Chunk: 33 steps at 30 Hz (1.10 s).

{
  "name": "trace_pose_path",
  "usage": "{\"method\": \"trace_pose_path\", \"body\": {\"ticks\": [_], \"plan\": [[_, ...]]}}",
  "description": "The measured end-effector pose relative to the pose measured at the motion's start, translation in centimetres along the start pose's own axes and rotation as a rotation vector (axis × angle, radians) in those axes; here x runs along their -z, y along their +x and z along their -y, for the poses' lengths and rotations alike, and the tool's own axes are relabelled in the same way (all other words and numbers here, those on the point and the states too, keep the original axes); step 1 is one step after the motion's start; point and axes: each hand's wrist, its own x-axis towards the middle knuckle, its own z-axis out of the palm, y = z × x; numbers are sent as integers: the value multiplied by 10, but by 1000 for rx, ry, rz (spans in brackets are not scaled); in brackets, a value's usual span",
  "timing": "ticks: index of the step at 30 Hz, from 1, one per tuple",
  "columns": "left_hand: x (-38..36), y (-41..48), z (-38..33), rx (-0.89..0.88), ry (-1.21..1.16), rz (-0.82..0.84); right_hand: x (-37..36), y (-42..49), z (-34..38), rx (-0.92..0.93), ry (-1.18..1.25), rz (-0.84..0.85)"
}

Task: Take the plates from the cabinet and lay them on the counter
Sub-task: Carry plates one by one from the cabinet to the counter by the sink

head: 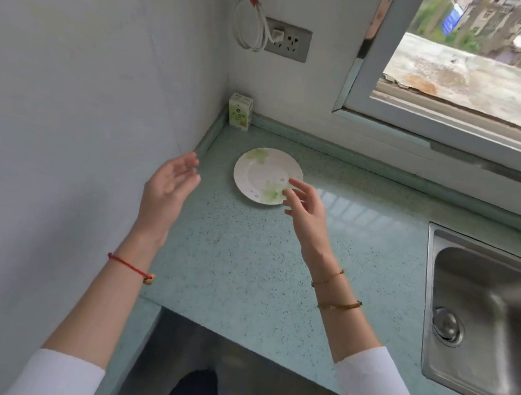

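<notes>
On the counter point(244, 261), back-left corner zone, we see 1 plate point(263, 174) lying flat, face up, just clear of the raised back lip and the left wall point(66, 105). It's round, so no long axis; green leaf prints sit at its far-left and near-right rim. A small carton point(240, 111) stands upright in the corner behind it, apart from the plate. Our right hand point(307, 210) hovers at the plate's near-right edge, fingers spread and loose, gripping nothing; whether the fingertips touch the rim, we can't tell. Our left hand point(168, 185) is open too, palm turned inward, near the wall, left of the plate and apart from it. Bare counter runs from the plate toward the front edge and right to the sink point(486, 310). Window frame point(427, 126) sits above the back lip.
</notes>
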Motion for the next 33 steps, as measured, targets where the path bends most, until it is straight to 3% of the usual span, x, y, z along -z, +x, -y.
{"method": "trace_pose_path", "body": {"ticks": [7,17,33], "plan": [[9,-136,-21,-42,-66,-223,19,-77,12,128,9,243],[4,-373,-13,-81,-140,-636,28,-208,-3,231,-28,714],[-23,-769,14,-56,-116,-1570,-20,-526,-47,181,-153,1596]]}}
